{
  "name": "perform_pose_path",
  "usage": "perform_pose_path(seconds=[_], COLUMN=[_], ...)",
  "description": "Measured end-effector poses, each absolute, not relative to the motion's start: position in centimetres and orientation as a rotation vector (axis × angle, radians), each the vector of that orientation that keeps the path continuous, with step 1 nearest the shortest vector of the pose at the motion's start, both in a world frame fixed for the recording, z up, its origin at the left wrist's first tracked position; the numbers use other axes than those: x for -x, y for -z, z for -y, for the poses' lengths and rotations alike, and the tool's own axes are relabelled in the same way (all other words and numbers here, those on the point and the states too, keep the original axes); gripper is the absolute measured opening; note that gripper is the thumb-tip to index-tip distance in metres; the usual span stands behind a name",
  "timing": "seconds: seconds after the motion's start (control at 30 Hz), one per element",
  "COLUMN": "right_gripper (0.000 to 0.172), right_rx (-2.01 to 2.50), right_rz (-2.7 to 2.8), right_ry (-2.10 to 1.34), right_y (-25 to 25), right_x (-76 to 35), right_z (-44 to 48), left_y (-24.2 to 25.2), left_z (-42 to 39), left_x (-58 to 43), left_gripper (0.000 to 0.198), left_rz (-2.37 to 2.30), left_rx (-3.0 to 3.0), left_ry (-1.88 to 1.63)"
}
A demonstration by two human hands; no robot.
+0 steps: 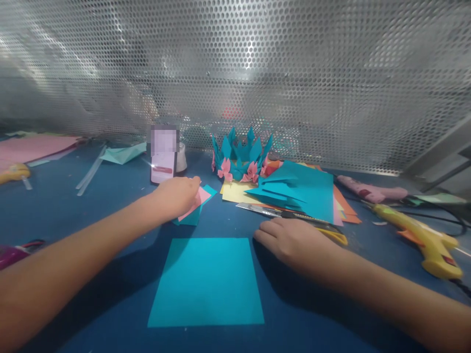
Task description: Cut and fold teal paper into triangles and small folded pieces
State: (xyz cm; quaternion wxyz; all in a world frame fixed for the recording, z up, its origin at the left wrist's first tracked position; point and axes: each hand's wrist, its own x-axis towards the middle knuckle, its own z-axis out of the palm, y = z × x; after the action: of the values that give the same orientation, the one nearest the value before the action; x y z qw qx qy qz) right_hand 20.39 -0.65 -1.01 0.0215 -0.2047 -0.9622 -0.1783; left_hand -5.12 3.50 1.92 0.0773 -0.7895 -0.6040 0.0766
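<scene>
The blue sheet (206, 284) lies flat on the surface (114, 318), in front of the person and between the two forearms, and the relation that seems to count is how its far edge stands to both hands. The right hand (294, 240) is nearer: its fingertips are just beside the far right corner, so the sheet lies leftward and toward the person from them. The left hand (180, 198) is beyond the far edge, over the pink slip (196, 203) and some blue scraps (191, 218); from there the sheet lies straight back toward the person. It looks about as long as wide, showing no clear long axis. The right fingers lie together, bent down, but the thumb is hidden, so I cannot tell whether they close on anything. Nor can I tell if the left fingers pinch the slip.
</scene>
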Motion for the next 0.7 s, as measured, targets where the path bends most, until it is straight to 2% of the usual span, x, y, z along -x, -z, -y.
perform_pose_path(seconds=[0.17,0.23,0.3,0.4,0.53,0.7], right_gripper=[0.018,0.017,0.017,0.018,0.021,0.019], right_rx=[0.615,0.603,0.593,0.592,0.58,0.6], right_rz=[2.992,2.989,2.983,2.973,2.945,2.885], right_ry=[0.657,0.678,0.686,0.697,0.725,0.743], right_y=[1.0,1.2,1.4,1.5,1.6,2.0], right_x=[-20.2,-20.2,-20.3,-20.4,-20.3,-20.1], right_z=[0.7,0.7,0.6,0.6,0.7,0.8], left_y=[-2.2,-2.1,-1.6,-0.6,0.8,1.0], left_z=[-2.6,-2.2,-1.6,-1.1,-1.3,-1.4], left_x=[3.7,3.0,2.5,1.9,1.6,1.4], left_gripper=[0.013,0.012,0.021,0.015,0.008,0.013], left_rz=[1.59,1.603,1.641,1.587,1.566,1.525], left_rx=[2.393,2.599,2.896,3.122,3.082,3.077], left_ry=[-0.048,0.013,0.009,0.13,0.326,0.312])
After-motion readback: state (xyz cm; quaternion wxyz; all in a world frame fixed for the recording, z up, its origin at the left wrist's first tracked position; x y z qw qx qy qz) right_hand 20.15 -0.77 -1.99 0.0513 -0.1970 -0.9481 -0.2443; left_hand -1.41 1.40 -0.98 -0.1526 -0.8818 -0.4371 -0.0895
